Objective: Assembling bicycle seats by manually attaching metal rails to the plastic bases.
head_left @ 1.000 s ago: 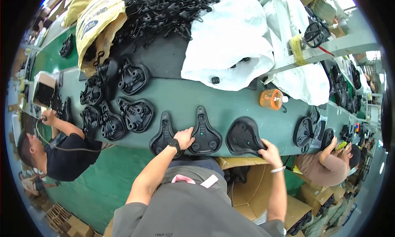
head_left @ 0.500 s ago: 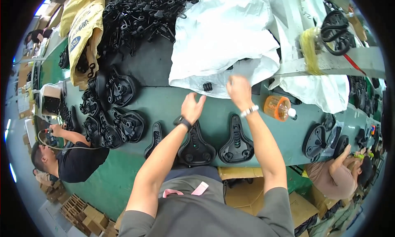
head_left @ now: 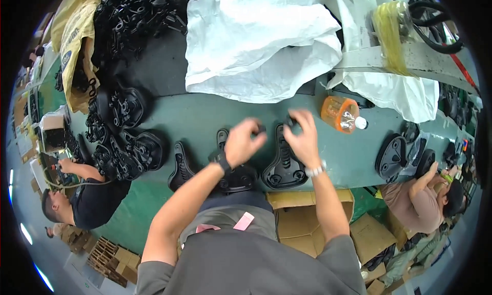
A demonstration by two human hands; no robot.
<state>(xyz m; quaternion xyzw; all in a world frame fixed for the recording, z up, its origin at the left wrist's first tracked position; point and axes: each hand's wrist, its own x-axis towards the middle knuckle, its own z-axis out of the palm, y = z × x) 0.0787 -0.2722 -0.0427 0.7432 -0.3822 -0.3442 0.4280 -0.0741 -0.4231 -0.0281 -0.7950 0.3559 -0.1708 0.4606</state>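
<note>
Both my hands hover over the green desk point(head_left: 195, 115), each pinching a small black part: left hand point(head_left: 242, 141), right hand point(head_left: 303, 137). The black plastic saddle base point(head_left: 284, 161) lies just under my right hand, long axis pointing away from me.

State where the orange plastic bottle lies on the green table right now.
In the head view, the orange plastic bottle lies on its side on the green table, right of the right hand, below the white bag.
</note>
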